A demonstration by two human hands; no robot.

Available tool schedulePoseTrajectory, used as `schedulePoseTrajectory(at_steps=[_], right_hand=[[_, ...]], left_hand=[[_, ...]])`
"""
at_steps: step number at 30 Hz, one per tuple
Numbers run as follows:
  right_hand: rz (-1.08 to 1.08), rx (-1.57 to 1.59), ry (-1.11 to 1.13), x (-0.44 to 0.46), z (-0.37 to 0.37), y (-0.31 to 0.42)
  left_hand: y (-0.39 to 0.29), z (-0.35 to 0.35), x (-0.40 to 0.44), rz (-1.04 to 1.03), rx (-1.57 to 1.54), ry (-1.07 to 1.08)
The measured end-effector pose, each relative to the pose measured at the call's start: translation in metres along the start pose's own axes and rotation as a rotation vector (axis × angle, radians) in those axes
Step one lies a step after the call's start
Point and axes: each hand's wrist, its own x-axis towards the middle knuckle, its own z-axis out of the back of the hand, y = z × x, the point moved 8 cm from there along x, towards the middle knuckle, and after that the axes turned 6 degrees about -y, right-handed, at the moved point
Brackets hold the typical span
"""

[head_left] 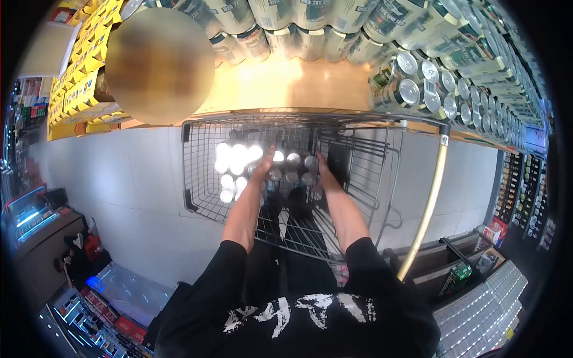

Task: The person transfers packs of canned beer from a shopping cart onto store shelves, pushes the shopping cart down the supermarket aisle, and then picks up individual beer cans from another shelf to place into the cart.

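Both my arms reach down into a wire shopping cart (197,161). Between my hands is a pack of cans (292,168), its silvery tops facing up in rows. My left hand (263,167) presses on the pack's left side, and my right hand (323,170) holds its right end. More cans (233,166) stand in the left part of the cart, their tops bright with glare. How my fingertips sit around the pack is partly hidden.
Stacked large cans (310,42) line the wooden shelf (286,83) ahead, continuing as packs (430,89) at right. Yellow boxes (83,89) stand at left. A pale yellow pole (427,209) rises right of the cart. Silvery stacked packs (483,310) sit lower right.
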Motion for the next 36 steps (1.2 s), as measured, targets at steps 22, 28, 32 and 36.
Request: schedulePoseTrajectory(at_steps=[22, 28, 32, 36], right_hand=[[0.227, 0.618, 0.351, -0.129, -0.015, -0.045], [0.856, 0.383, 0.117, -0.261, -0.001, -0.079], [1.228, 0.274, 0.191, -0.369, -0.005, -0.1], [1.348, 0.253, 0.147, -0.46, -0.014, -0.12]], left_hand=[[0.012, -0.013, -0.039, -0.333, -0.431, 0.199], [0.006, 0.023, -0.191, -0.463, -0.499, 0.251], [-0.017, 0.044, -0.309, -0.688, -0.517, 0.337], [-0.047, 0.07, -0.379, -0.926, -0.461, 0.455]])
